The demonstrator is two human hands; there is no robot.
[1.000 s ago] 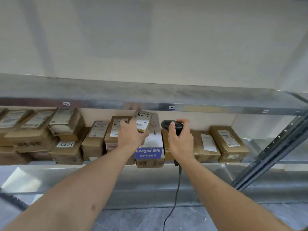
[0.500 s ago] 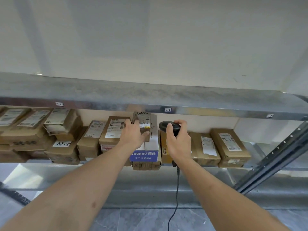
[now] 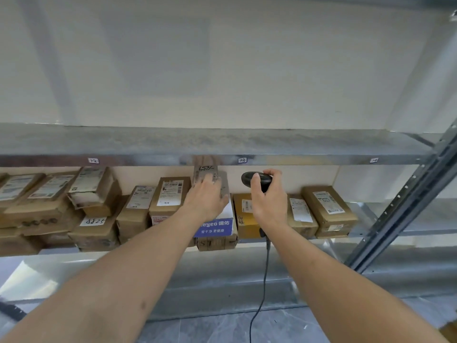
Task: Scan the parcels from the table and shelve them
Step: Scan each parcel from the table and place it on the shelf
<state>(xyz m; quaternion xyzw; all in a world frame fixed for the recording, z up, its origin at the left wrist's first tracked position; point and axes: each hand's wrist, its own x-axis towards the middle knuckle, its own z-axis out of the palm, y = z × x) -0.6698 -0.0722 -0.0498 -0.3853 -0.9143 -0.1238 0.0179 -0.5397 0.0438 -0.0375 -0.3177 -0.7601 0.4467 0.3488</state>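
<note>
Pushing parcel (image 3: 210, 177) deeper onto shelf, left hand (image 3: 206, 199) now flatter.

a metal shelf (image 3: 385, 219) carries a row of brown cardboard boxes (image 3: 326, 209), most with white labels on top. at the left they are stacked two deep, one marked 8825 (image 3: 92, 221). near the middle a box with a blue label (image 3: 217, 227) juts over the front edge. the upper shelf (image 3: 222, 144) above is bare metal.
</note>
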